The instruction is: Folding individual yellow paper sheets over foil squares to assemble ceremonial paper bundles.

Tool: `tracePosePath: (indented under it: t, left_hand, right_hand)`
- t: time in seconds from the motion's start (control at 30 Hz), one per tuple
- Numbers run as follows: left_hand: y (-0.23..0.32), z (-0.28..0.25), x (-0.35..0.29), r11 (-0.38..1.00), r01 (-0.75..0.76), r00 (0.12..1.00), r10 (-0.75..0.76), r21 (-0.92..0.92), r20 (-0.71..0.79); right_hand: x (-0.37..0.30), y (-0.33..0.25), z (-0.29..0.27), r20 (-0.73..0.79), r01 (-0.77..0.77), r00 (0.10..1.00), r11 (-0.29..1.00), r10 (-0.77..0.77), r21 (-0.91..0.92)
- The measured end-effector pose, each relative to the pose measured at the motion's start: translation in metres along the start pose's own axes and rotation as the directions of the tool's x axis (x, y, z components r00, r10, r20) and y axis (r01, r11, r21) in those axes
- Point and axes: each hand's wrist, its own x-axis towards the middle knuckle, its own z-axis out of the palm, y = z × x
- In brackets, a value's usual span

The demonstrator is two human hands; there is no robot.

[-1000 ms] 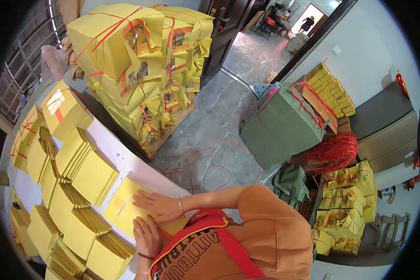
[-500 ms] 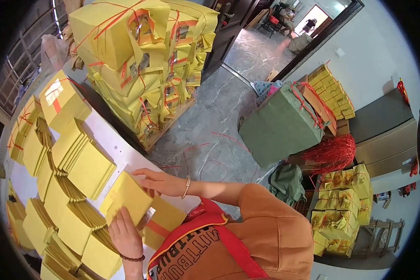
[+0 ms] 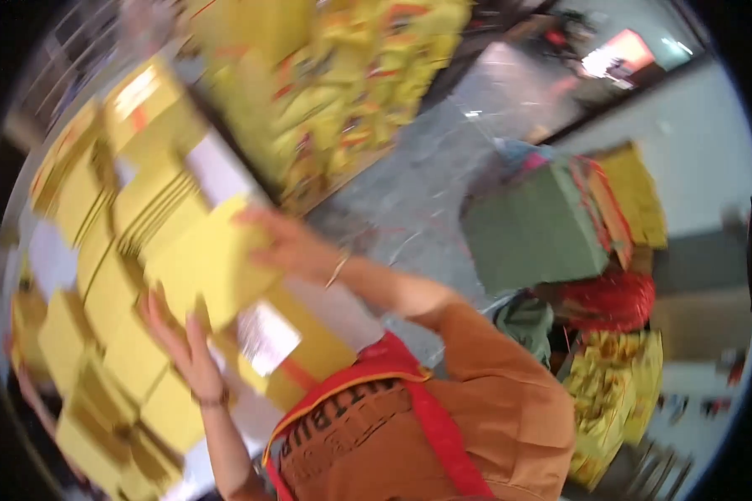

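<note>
Head view: yellow paper stack (image 3: 200, 263) over the worktop (image 3: 221, 171).
Left hand (image 3: 190, 355): fingers spread apart by its lower edge. Right hand (image 3: 299, 249): at its right edge, blurred; cannot tell whether fingers clamp it. Silver-patched yellow bundle (image 3: 316, 332) just beside.

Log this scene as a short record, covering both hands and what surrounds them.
Left hand: open, below the yellow paper; contact unclear
Right hand: at the paper's right side; blurred, grip unclear
Nearest the body: yellow block with shiny patch and orange band
Table: white, bearing yellow paper stacks
Beyond table: tall yellow pile
Right side: green bale
</note>
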Motion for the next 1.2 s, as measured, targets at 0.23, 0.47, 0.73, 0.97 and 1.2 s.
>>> tracePosePath:
  t: [0.23,0.47,0.73,0.97,1.2]
  left_hand:
    - [-0.034,0.002,0.022,0.905,0.351,0.936,-0.346,-0.242,0.063]
    - [-0.066,-0.001,0.083,0.978,0.065,0.995,-0.048,0.2,-0.089]
    - [-0.134,0.001,0.098,0.72,0.054,0.998,-0.009,0.692,-0.068]
    - [-0.146,0.008,0.094,0.573,0.182,0.966,-0.254,0.799,-0.037]
    - [-0.141,0.007,0.096,0.553,0.248,0.936,-0.348,0.795,-0.051]
  right_hand:
    - [0.017,0.009,-0.031,0.046,-0.325,0.946,0.929,0.322,0.174]
    - [0.092,0.036,-0.021,0.066,-0.308,0.95,0.951,0.306,0.023]
    - [0.128,0.12,-0.014,0.105,-0.101,0.981,0.893,0.162,-0.439]
    - [0.12,0.142,-0.003,0.05,-0.085,0.989,0.825,0.136,-0.559]
    - [0.123,0.156,0.002,0.027,0.035,0.999,0.568,-0.022,-0.822]
